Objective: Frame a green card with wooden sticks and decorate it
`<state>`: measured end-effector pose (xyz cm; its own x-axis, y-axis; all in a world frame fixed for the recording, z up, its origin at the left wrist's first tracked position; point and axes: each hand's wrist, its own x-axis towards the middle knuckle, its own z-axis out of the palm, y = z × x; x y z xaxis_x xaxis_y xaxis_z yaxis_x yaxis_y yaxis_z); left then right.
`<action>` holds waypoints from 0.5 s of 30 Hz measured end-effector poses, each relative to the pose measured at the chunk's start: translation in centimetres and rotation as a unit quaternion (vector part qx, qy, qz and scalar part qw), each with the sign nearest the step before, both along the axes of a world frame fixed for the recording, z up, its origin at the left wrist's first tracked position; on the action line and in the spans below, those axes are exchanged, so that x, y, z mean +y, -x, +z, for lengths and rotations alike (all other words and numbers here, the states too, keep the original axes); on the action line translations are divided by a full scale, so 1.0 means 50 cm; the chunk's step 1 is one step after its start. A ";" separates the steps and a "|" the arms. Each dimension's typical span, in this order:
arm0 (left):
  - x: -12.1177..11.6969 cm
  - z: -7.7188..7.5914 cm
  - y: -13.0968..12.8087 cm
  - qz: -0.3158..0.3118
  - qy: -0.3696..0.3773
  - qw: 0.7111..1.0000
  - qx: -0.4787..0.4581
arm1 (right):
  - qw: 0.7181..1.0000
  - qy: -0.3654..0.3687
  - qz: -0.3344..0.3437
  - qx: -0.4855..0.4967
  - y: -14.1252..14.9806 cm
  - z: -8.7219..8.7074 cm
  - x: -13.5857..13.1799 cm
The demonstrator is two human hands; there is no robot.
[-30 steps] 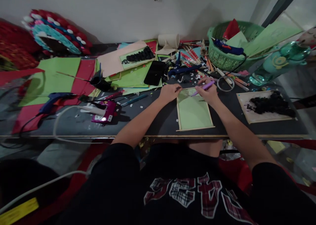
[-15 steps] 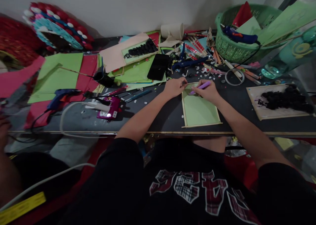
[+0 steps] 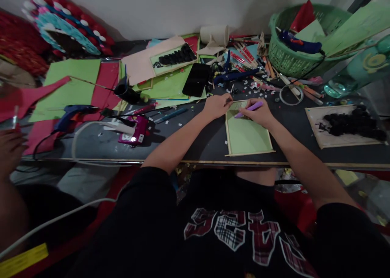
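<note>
The dark table (image 3: 207, 144) runs across the view, its front edge close to the person's body. Both forearms reach in over that edge and angle toward each other. At the back right stands the green basket (image 3: 283, 60), with the bottle (image 3: 341, 83) leaning near it. The black-covered panel (image 3: 350, 125) lies flat at the right; a strip of table surface shows between it and the right forearm.

The green sheet (image 3: 250, 135), edged with thin wooden strips, lies flat between the forearms, its near edge just inside the table's front edge. Table surface also shows between its left side and the left forearm. Beyond the left hand (image 3: 216, 106) lies the phone (image 3: 196, 80), near the crowded back of the table.

The right hand (image 3: 258, 111) is bent over the sheet's far right part, closed around the purple pen (image 3: 255, 106), which slants down to the left. The left hand is palm down at the sheet's far left corner, fingers curled; whether they pinch anything, I cannot tell. Small paper scraps (image 3: 179, 124) dot the table left of the sheet.
</note>
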<state>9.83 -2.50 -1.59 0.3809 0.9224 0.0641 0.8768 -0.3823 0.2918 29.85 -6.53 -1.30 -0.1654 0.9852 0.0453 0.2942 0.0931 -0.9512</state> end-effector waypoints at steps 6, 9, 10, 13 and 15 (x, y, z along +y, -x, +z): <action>-0.003 0.000 -0.003 0.003 -0.004 1.000 0.009 | 0.998 -0.042 0.008 -0.043 -0.006 -0.005 -0.005; -0.002 0.000 -0.004 0.007 -0.005 1.000 0.000 | 0.994 -0.093 -0.013 -0.063 -0.002 -0.002 -0.018; -0.002 0.000 -0.004 0.009 -0.004 1.000 -0.003 | 0.993 -0.101 -0.019 -0.067 0.000 -0.001 -0.021; -0.003 0.000 -0.003 0.011 -0.007 1.000 -0.009 | 0.993 -0.095 -0.029 -0.067 0.003 -0.004 -0.024; -0.005 -0.001 -0.002 0.009 -0.020 1.000 -0.013 | 0.995 -0.076 -0.034 -0.050 0.004 -0.010 -0.019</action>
